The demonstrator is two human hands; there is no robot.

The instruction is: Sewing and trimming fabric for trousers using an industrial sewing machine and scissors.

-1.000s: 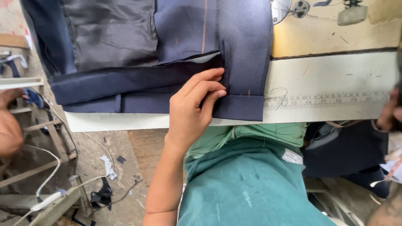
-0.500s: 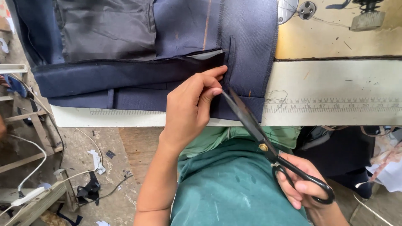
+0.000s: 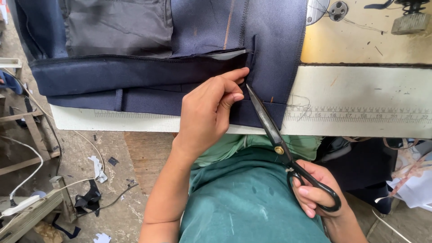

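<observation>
The left hand point(image 3: 208, 110) rests curled on the navy trousers point(image 3: 180, 85) spread over the pale table point(image 3: 360, 96), thumb and forefinger pinching a fold of cloth just below the small white label-like patch point(image 3: 228, 55) in the pocket opening. The right hand point(image 3: 315, 191) grips the black handles of the scissors point(image 3: 274, 135), whose blades, nearly closed, point up with their tips touching the cloth just right of the left fingertips. A printed ruler strip point(image 3: 360, 114) runs along the table edge, right of those blades.

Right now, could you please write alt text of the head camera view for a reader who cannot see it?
A person's left hand pinches a fold of navy blue garment on a sewing table, while the right hand holds black scissors with the blade tips at the cloth beside the fingers. A printed ruler strip runs along the table's front edge.
</observation>
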